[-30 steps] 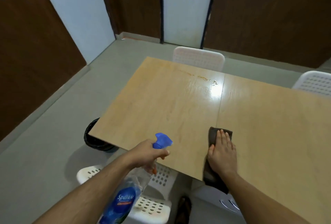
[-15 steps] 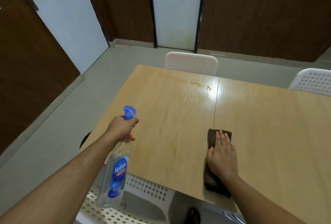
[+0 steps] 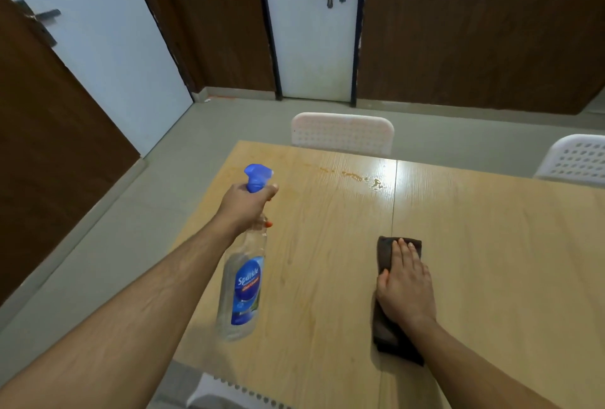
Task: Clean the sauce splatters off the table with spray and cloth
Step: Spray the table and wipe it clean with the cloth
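My left hand (image 3: 247,204) has carried the spray bottle (image 3: 244,281) up over the surface (image 3: 491,261), its grip closed round the neck. The sauce streak (image 3: 353,175) lies ahead and right of the nozzle. My right hand (image 3: 406,284) presses flat on the cloth (image 3: 384,251), farther from it.

The spray bottle (image 3: 241,291) is clear plastic with a blue "Sparkle" label and a blue trigger head; it hangs in the air over the left part of the counter (image 3: 491,261), nozzle pointing away toward the far edge, gripped at the neck. The cloth (image 3: 384,251) is dark brown, folded into a long strip, lying flat near the counter's near edge beside the centre seam. Sauce splatters (image 3: 355,175), a thin orange-brown trail, streak the pale wood near the far edge.
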